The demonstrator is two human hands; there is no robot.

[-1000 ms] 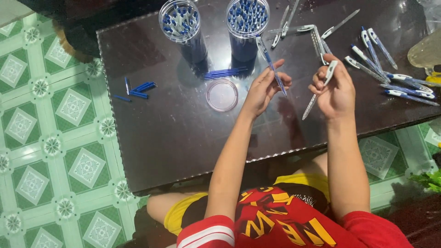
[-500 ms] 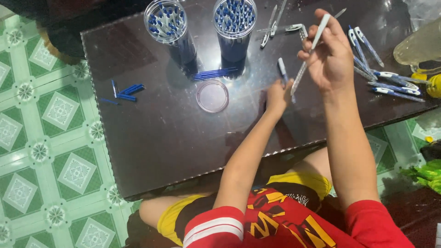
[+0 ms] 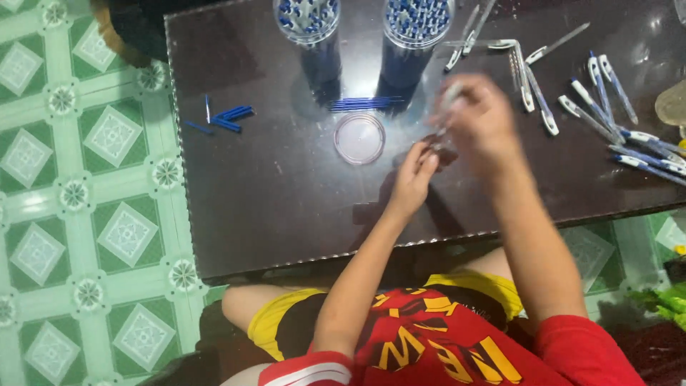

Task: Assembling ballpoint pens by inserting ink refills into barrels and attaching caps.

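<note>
We look down on our two hands meeting over the middle of a dark glossy tabletop (image 3: 271,207). Our right hand (image 3: 480,123) is blurred; its fingers curl closed around a pale pen barrel (image 3: 449,100) that pokes up out of the grip. Our left hand (image 3: 413,175) sits just below and to the left of it, fingertips pinched together at the lower end of that pen, where a small dark part shows; we cannot tell what that part is. Just to the left of our hands lies a round clear lid (image 3: 359,139), flat on the tabletop. Beyond it, toward the far edge, stand two tall clear cups, the left cup (image 3: 309,21) and the right cup (image 3: 418,21), both packed with blue-tipped pieces standing upright. A small bundle of blue refills (image 3: 366,104) lies between the cups' bases. Farther left, a few loose blue caps (image 3: 227,118) lie scattered near the table's edge. To the right of our hands, white-and-blue finished pens (image 3: 614,121) are spread across the tabletop. Below us we see a red shirt (image 3: 443,343), and green patterned floor tiles (image 3: 78,200) to the left.
</note>
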